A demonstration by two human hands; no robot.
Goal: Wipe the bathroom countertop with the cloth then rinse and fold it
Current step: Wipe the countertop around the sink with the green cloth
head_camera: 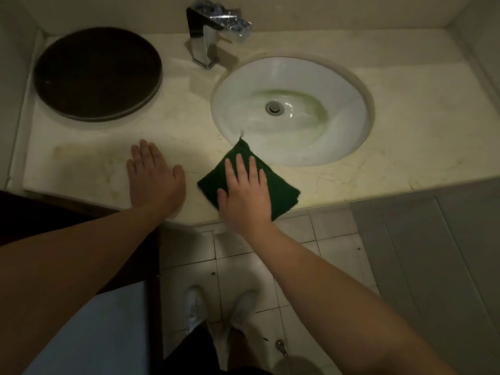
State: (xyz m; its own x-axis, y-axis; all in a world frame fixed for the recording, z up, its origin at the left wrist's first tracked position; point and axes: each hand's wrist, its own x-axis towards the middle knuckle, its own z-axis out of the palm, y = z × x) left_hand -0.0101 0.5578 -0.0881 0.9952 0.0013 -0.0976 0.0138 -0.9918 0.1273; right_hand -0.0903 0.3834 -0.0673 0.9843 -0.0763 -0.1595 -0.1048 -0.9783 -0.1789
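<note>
Two flat hands, fingers straight: left hand (154, 180) on the countertop (419, 117), right hand (244, 196) pressing the cloth (281, 185) at the sink's (311, 77) seven o'clock. Its overhanging corner may slide in.

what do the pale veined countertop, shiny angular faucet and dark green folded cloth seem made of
The pale veined countertop looks like polished marble or similar stone: cream, faint veins, soft sheen. The shiny angular faucet seems chromed metal, given its mirror-like reflections. The dark green folded cloth looks like soft matte fabric, perhaps microfibre; its layered edge shows.
</note>
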